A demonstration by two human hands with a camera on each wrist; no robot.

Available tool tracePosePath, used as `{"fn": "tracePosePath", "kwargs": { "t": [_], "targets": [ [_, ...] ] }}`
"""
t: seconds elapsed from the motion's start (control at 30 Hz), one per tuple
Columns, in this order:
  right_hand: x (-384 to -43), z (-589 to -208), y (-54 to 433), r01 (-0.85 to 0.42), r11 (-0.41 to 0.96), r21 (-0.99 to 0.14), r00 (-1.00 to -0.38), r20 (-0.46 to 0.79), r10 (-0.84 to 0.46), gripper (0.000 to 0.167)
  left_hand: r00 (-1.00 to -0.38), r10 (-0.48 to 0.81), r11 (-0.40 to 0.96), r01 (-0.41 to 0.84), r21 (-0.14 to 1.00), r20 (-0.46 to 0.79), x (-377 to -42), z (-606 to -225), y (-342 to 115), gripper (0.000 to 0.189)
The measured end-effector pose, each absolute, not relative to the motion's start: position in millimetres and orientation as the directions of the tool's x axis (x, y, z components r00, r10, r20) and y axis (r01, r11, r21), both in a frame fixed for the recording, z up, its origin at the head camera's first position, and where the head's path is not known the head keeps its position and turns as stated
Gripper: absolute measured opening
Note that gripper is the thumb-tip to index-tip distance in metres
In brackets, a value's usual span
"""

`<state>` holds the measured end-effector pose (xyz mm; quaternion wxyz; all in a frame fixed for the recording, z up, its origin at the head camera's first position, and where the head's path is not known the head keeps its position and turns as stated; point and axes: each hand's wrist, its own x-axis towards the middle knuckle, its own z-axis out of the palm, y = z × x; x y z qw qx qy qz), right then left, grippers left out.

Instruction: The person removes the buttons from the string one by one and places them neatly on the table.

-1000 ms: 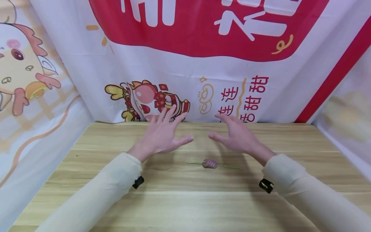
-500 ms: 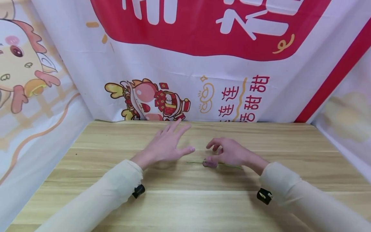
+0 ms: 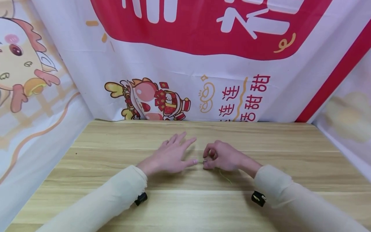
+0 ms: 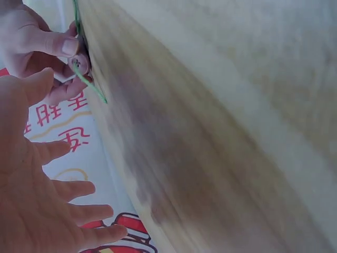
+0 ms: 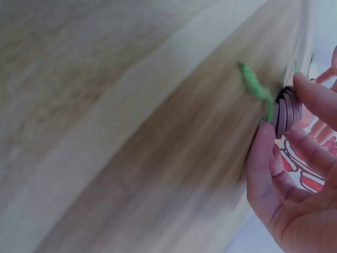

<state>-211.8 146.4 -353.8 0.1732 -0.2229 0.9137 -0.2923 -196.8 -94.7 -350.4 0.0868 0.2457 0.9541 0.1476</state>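
Pinching the purple discs (image 5: 288, 112) between thumb and fingers, the right hand (image 3: 224, 156), empty a second ago, now seems to steady them; the left hand (image 3: 172, 158), fingers spread, holds nothing, near the green string (image 5: 255, 87).

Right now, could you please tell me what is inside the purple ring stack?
A green cord shows at both ends of the ring stack; the inside itself is covered.

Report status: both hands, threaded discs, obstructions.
Right hand pinching purple discs, threaded on green string. Left hand spread, holding nothing, thumb near string's free end. No obstruction seen.
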Motion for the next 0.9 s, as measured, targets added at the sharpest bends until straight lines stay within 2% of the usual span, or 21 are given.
{"fn": "tracePosePath", "kwargs": {
  "t": [0.23,0.57,0.9],
  "targets": [
    [-213,-357,146,-0.346,0.733,-0.585,-0.829,-0.175,-0.531,0.024,-0.861,0.498,0.835,0.443,0.327,-0.104,-197,-353,-91,0.08],
    [-216,-358,151,-0.365,0.7,-0.614,-0.815,-0.153,-0.559,0.02,-0.862,0.502,0.829,0.454,0.327,-0.075,-197,-349,-88,0.079],
    [-219,-362,159,-0.341,0.639,-0.689,-0.826,-0.105,-0.554,0.019,-0.88,0.47,0.788,0.455,0.415,0.072,-197,-345,-86,0.069]
  ]
}}
